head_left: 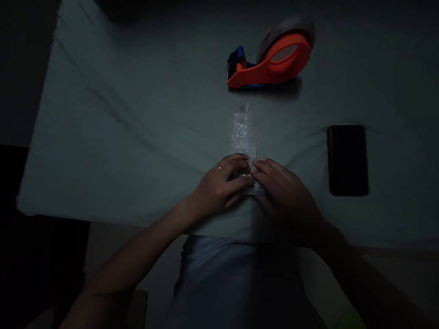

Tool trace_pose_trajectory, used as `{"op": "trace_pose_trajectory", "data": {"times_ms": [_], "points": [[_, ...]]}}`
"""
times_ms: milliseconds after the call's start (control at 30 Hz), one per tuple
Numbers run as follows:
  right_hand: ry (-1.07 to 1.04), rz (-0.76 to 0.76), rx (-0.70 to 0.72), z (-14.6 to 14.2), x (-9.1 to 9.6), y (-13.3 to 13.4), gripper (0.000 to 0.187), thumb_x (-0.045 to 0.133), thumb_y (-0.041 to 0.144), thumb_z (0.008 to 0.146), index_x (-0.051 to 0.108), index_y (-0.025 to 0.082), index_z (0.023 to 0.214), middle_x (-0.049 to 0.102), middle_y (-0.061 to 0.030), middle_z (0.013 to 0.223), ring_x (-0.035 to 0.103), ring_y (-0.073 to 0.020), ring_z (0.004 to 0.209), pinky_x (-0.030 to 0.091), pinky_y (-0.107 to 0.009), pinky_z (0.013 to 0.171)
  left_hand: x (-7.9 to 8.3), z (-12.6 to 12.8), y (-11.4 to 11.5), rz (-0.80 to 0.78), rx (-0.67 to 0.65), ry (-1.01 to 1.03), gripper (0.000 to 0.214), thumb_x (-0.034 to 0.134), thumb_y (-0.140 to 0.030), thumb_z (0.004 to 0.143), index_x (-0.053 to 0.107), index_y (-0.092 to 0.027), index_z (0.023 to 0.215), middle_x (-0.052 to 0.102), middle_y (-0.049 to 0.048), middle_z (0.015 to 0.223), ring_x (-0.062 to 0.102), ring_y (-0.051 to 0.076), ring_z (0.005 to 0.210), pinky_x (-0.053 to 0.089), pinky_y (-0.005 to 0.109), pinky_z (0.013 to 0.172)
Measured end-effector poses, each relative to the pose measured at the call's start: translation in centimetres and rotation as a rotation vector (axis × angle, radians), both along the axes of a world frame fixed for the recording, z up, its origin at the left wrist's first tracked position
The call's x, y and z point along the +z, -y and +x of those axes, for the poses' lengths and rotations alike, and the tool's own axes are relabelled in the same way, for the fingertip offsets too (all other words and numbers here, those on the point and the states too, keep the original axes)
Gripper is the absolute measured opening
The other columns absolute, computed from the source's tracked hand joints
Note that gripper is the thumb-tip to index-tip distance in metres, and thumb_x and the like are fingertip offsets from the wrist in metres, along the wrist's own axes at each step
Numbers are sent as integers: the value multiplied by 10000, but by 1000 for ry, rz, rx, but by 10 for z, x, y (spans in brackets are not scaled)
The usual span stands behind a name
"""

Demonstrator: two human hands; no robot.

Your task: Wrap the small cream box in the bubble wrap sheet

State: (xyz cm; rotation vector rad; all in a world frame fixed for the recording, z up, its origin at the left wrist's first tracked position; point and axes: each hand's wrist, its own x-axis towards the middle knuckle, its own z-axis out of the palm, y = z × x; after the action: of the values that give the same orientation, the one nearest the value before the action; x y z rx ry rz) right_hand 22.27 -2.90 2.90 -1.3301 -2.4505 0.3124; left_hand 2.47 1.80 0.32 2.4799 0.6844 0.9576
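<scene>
A narrow strip of clear bubble wrap (243, 135) lies lengthwise on the pale green cloth, its far end pointing at the tape dispenser. My left hand (224, 183), with a ring on one finger, grips the near part of the wrap from the left, fingers curled. From the right, my right hand (283, 185) presses its fingertips on the same part, close to the left fingers. Whether anything is wrapped inside cannot be made out in the dim light.
An orange and blue tape dispenser (274, 64) with a roll of tape stands beyond the wrap. To the right lies a black rectangular object (348, 160), like a phone or power bank. The cloth-covered table (137, 114) ends just in front of my body.
</scene>
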Motion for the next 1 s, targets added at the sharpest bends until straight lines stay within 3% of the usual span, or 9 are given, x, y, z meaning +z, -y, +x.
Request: {"op": "trace_pose_trajectory", "data": {"times_ms": [133, 267, 400, 667, 833, 1000], "points": [[45, -60, 23, 1, 5, -5, 367, 494, 143, 859, 539, 79, 1218, 587, -170, 1308, 512, -296, 1260, 464, -441, 1015, 2, -1, -2, -49, -45, -38, 178, 529, -108, 855, 570, -178, 1013, 519, 134, 1263, 391, 307, 1361, 464, 508, 1029], [55, -72, 58, 2, 7, -6, 385, 462, 135, 870, 515, 75, 1248, 576, -172, 1323, 513, -293, 1260, 469, -447, 1006, 6, -4, -4, -113, -48, -123, 201, 500, -112, 855, 578, -160, 1034, 503, 173, 1337, 494, 267, 1281, 401, 519, 1081], [62, -42, 73, 2, 10, -7, 380, 440, 113, 884, 520, 43, 1248, 588, -184, 1309, 524, -290, 1248, 474, -432, 999, 9, -5, -4, -151, -45, -156, 191, 486, -125, 869, 582, -163, 1029, 521, 170, 1332, 497, 243, 1282, 325, 523, 1129], [93, -41, 81, 2, 15, -12, 363, 451, 107, 895, 545, 56, 1241, 592, -167, 1322, 551, -279, 1227, 493, -427, 979, 10, -4, -15, -354, -30, -62, 124, 536, -186, 830, 499, -180, 948, 576, 148, 1245, 539, 233, 1217, 325, 486, 1129], [36, -167, 79, 6, 23, -26, 389, 463, 126, 899, 521, 132, 1283, 572, -116, 1353, 528, -238, 1257, 457, -432, 1038, 4, -7, -29, -534, -20, 5, 234, 550, -300, 843, 443, -194, 1022, 601, 117, 1135, 586, 222, 1058, 470, 416, 956], [-86, -198, 86, 6, 15, -39, 387, 468, 142, 888, 532, 154, 1270, 566, -125, 1342, 500, -251, 1272, 429, -475, 1064, 8, -5, -38, -516, 24, -41, 137, 481, -292, 902, 501, -181, 981, 624, 85, 1033, 598, 194, 960, 473, 376, 911]]}}
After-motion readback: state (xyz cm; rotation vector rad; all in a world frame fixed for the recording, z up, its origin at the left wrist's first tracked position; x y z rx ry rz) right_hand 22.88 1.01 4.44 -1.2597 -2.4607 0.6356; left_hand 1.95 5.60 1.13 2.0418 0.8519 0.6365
